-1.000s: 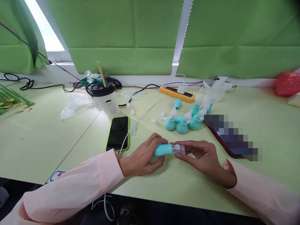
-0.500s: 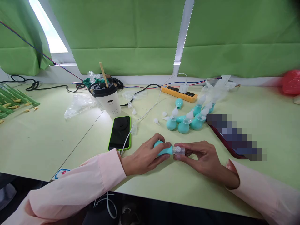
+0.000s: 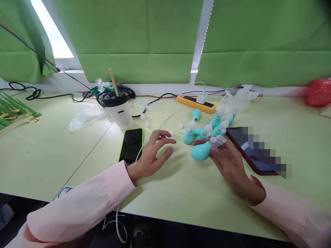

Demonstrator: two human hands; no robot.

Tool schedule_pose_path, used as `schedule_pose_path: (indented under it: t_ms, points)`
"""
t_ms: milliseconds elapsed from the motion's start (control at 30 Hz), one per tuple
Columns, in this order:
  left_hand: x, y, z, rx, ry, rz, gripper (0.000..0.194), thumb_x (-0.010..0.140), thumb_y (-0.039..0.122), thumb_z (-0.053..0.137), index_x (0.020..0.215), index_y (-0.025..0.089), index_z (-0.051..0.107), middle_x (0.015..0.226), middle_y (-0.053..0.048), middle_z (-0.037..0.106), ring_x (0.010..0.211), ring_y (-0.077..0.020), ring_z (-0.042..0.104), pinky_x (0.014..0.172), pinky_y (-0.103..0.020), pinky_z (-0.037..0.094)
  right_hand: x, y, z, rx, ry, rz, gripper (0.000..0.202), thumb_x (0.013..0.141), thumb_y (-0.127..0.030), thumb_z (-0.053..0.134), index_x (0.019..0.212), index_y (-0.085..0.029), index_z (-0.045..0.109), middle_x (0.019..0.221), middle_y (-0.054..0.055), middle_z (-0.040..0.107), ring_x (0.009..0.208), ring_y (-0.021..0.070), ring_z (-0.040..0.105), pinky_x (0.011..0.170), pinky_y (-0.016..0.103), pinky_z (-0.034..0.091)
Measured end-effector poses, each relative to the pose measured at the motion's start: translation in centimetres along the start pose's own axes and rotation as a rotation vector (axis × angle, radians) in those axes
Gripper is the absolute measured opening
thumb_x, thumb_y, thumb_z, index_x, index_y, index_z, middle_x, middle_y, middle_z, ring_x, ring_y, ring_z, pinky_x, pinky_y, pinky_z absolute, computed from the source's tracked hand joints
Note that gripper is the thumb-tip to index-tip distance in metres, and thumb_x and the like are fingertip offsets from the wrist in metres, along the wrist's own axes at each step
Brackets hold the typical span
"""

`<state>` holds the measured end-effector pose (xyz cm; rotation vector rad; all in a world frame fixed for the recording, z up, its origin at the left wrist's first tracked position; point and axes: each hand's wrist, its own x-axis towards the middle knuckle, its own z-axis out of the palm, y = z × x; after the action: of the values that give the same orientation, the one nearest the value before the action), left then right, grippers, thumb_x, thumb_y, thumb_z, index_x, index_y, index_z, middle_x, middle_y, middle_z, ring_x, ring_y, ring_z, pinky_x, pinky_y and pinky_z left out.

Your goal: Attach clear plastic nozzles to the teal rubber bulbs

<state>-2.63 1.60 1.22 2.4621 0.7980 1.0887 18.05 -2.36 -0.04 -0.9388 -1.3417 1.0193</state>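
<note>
Between the fingers of my right hand (image 3: 229, 160) is a turquoise bulb nasal aspirator (image 3: 200, 152), tilted, its round bulb toward the left. Its clear cylindrical end (image 3: 220, 141) lies across my fingers. My left hand (image 3: 152, 155) hangs over the table with fingers apart and nothing in them. Close to its fingertips lies a small white nozzle tip (image 3: 172, 134), partly hidden by them. Behind the held one stands a cluster of similar turquoise aspirators (image 3: 188, 136) with whitish tips. A loose turquoise bulb (image 3: 197, 114) lies behind them.
A green-edged phone (image 3: 131, 144) lies left, under a white cable. Behind it stands a lidded paper cup (image 3: 119, 112) with a straw. A yellow power strip (image 3: 196, 104) is at the back. A dark red-edged phone (image 3: 254, 153) lies right. Plastic bags (image 3: 86, 117) lie around.
My left hand has let go of the aspirator's bulb and moved left and away from me, opening. My right hand has lifted the aspirator forward and right, turning it.
</note>
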Motion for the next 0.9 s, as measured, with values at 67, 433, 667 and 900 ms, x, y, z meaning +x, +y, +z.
schedule_pose_path:
  t_ms: [67, 433, 667, 900]
  points:
    - [0.4, -0.8, -0.4, 0.116, 0.007, -0.021, 0.015, 0.076, 0.017, 0.042, 0.085, 0.015, 0.055, 0.087, -0.007, 0.051, 0.083, -0.0160, 0.046, 0.075, -0.031, 0.039, -0.1, 0.0, -0.1, -0.035, 0.011, -0.001, 0.015, 0.083, -0.031, 0.040, 0.095, -0.024, 0.046, 0.087, 0.004, 0.057, 0.086, 0.0191, 0.054, 0.072, 0.034, 0.044]
    - [1.5, -1.5, -3.3, 0.211, -0.752, -0.051, 0.018, 0.063, 0.023, 0.057, 0.079, 0.017, 0.059, 0.061, 0.001, 0.055, 0.051, -0.0088, 0.047, 0.050, -0.019, 0.035, -1.1, 0.4, 0.1, -0.625, -0.180, -0.161, 0.019, 0.075, -0.027, 0.051, 0.093, -0.021, 0.051, 0.075, 0.001, 0.057, 0.070, 0.0148, 0.055, 0.062, 0.025, 0.044]
    - [1.6, -2.9, -2.3, 0.189, -0.645, -0.055, 0.013, 0.072, 0.020, 0.050, 0.082, 0.015, 0.058, 0.066, -0.001, 0.057, 0.056, -0.0089, 0.049, 0.053, -0.019, 0.038, -1.2, 0.7, 0.3, -0.700, -0.248, -0.252, 0.019, 0.068, -0.026, 0.058, 0.084, -0.022, 0.049, 0.071, -0.002, 0.057, 0.060, 0.0121, 0.055, 0.056, 0.024, 0.044]
    - [2.3, -4.5, -1.2, 0.564, -0.321, 0.092, 0.037, 0.083, 0.018, 0.035, 0.120, 0.019, 0.035, 0.122, -0.007, 0.041, 0.106, -0.0229, 0.036, 0.087, -0.037, 0.032, -1.2, 1.3, 0.5, -0.680, -0.169, -0.330, 0.016, 0.071, -0.027, 0.057, 0.087, -0.023, 0.052, 0.083, 0.000, 0.063, 0.075, 0.0156, 0.059, 0.067, 0.027, 0.047]
